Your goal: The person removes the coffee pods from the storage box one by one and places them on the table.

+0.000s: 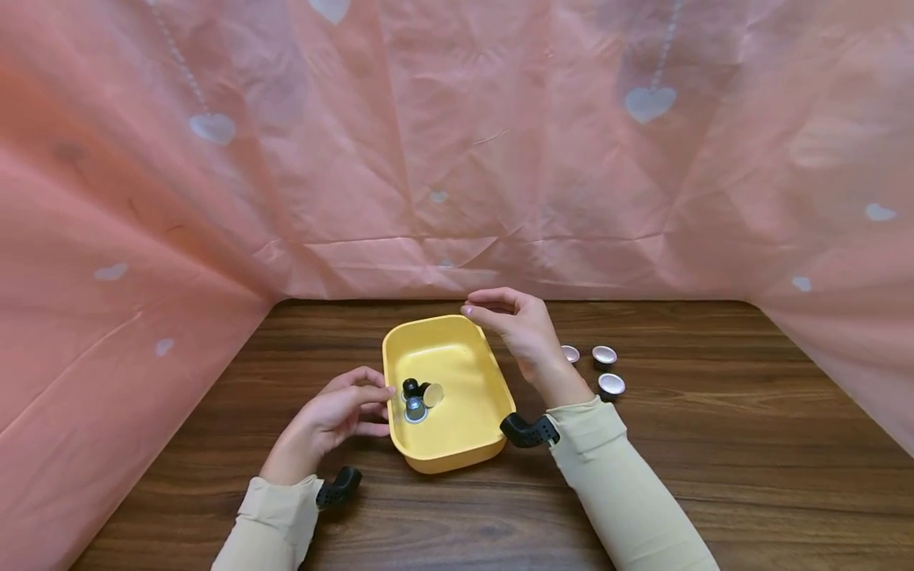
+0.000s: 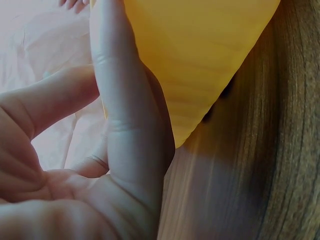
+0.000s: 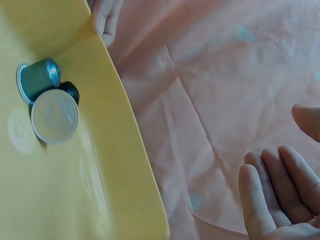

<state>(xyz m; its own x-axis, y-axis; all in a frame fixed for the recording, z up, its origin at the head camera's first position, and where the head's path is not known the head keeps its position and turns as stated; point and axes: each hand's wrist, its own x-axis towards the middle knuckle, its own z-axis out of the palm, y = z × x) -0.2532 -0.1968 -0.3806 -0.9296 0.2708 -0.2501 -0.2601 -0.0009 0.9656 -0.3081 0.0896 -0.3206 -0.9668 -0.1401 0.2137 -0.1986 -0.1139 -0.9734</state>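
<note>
head view: the yellow tray [image 1: 464, 444] sits on the wooden desk [image 1: 714, 476], about midway between the two arms. the left hand [image 1: 336, 416] is against the tray's left wall, fingers [image 1: 371, 391] lightly bent and touching the rim, thumb low on the outside; whether it truly grips the wall is hard to tell from here. the right hand [image 1: 517, 325] hovers over the tray's far right corner, fingers loosely curled and holding nothing. inside the tray, by the left wall, a small cluster of coffee capsules [image 1: 417, 399] lies together, one showing its pale foil lid. to the right of the right wrist, three more capsules [image 1: 605, 369] stand on the desk, near each other and well apart from the tray. a pink heart-print sheet [image 1: 214, 174] hangs behind and on both sides.

left wrist view: close in now, a finger [image 2: 125, 100] lies straight along the tray's yellow outer wall [image 2: 200, 60], pressed flat against it, the others relaxed beside it, not wrapped round anything. wood grain shows on the right.

right wrist view: the right palm is open, fingers [image 3: 275, 185] straight and together, empty. the yellow tray [image 3: 100, 190] fills the left side, with a grey-blue capsule [image 3: 40, 77] on its side, a foil-topped one [image 3: 55, 116] touching it and a dark one [image 3: 70, 90] tucked behind. fingertips [image 3: 105, 20] of the other hand rest on the tray's edge at the top.
</note>
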